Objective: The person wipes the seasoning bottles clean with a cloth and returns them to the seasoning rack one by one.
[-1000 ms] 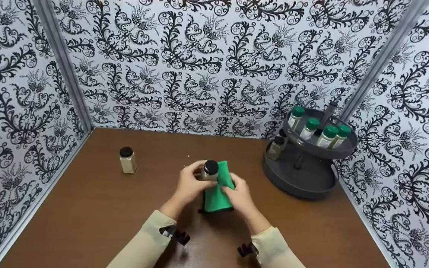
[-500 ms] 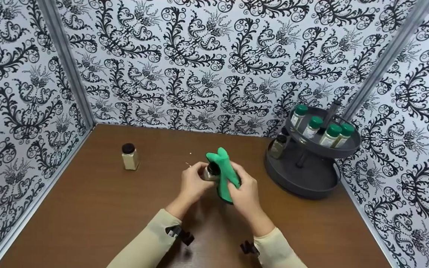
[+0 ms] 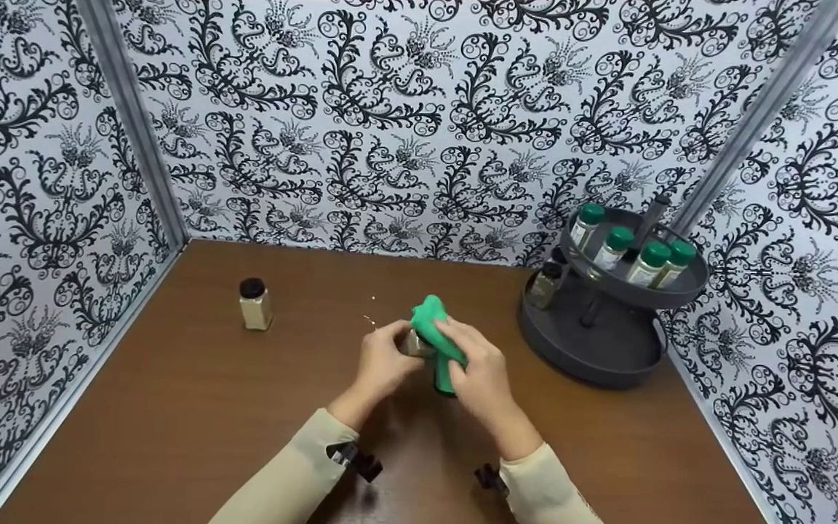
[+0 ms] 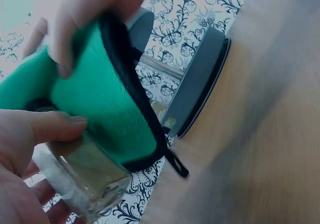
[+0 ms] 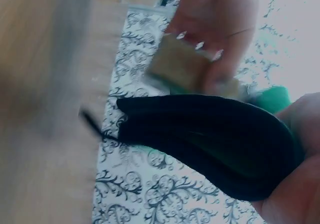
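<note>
My left hand (image 3: pixel 381 360) grips a clear spice jar (image 4: pixel 92 169) with light brown contents, held over the middle of the table. My right hand (image 3: pixel 482 366) grips a green cloth (image 3: pixel 429 320) with black edging and a small hanging loop. Folded over the jar's top, the cloth covers the black cap in the head view. In the left wrist view my left thumb presses near the cloth's edge while the jar body shows below it. The right wrist view shows the cloth's dark edge (image 5: pixel 190 119) close beside the jar.
A black-capped spice jar (image 3: pixel 255 307) stands at the table's left. On the right, a dark two-tier rack (image 3: pixel 593 356) bears several green-capped jars (image 3: pixel 648 266) above and a dark-capped jar (image 3: pixel 545 286) below. Small light specks (image 3: pixel 370 320) lie beyond my left hand. Patterned walls surround the table.
My right hand has lifted the green cloth, folded it and brought it over the jar's black cap, which showed uncovered before. My left hand has kept its grip on the jar.
</note>
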`<state>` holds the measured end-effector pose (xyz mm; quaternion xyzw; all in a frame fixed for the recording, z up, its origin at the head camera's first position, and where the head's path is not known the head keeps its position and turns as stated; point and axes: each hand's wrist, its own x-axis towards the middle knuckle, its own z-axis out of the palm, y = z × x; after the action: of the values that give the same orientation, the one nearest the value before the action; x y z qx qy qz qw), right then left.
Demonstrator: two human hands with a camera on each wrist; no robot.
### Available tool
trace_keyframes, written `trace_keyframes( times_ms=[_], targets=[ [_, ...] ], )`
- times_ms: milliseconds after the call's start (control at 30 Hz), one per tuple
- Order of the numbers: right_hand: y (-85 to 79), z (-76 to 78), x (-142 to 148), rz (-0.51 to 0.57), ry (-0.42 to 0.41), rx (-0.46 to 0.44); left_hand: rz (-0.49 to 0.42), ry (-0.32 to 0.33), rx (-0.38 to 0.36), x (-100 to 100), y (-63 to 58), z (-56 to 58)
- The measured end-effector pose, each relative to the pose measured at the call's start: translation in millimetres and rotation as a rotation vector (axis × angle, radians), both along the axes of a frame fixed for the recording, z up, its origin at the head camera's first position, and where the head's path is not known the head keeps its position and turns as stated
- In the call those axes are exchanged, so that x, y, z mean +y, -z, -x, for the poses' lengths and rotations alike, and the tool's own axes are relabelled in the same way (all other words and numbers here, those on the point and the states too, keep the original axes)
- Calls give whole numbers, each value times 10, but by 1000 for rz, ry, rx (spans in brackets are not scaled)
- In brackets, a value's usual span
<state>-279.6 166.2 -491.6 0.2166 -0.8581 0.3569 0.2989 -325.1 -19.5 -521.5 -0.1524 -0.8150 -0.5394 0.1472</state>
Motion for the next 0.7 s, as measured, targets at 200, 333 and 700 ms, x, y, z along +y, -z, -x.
trace_keyframes(
  times_ms=[200,333,700],
  targets=[
    [54,103,72,-54,-4,-34,21,31,-29,-14,-78,-16],
    [77,116,77,-50,18,-14,26,35,-31,-2,-106,-43],
    [121,85,25,-106,68,82,60,19,-17,6,-119,-50]
  ],
)
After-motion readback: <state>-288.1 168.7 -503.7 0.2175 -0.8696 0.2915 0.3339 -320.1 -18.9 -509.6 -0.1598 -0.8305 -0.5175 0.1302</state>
